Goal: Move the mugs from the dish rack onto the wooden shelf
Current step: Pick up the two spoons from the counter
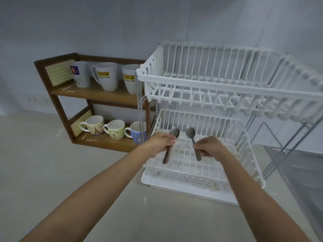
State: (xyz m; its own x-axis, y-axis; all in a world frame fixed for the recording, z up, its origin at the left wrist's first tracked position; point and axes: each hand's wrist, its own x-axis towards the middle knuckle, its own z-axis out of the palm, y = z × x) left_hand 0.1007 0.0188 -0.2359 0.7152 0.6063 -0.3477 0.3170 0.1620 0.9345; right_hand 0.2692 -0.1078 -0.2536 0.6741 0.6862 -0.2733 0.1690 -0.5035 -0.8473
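Note:
A white two-tier wire dish rack (201,84) stands on the counter at the right, with no mugs visible in it. To its left a wooden shelf (97,95) holds three tall white mugs (106,75) on its upper board and three shorter patterned mugs (115,130) on its lower board. Over the rack's lower basket (206,172), my left hand (160,142) is shut on a grey spoon (173,137) and my right hand (209,147) is shut on a second grey spoon (192,137). Both spoon bowls point up.
The rack sits on a white drip tray (183,191) on a pale counter (52,172). A steel sink (300,172) lies at the right edge behind the rack's metal legs. A wall socket (38,100) is on the grey wall left of the shelf.

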